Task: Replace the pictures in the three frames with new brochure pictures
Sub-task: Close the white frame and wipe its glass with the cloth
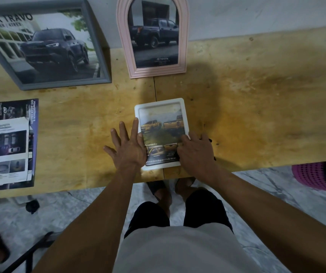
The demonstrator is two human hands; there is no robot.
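Observation:
A small white frame lies flat near the table's front edge, with a brochure picture of yellow pickup trucks in it. My left hand rests flat, fingers spread, on the frame's left edge and the table. On the frame's lower right side my right hand presses down, fingers curled over the picture. A grey frame with a dark pickup picture leans against the wall at the back left. Beside it stands a pink arched frame with a dark pickup picture.
Loose brochure pages lie stacked at the left of the wooden table. A pink perforated basket sits on the floor at the right. A dark chair or stand is at the lower left.

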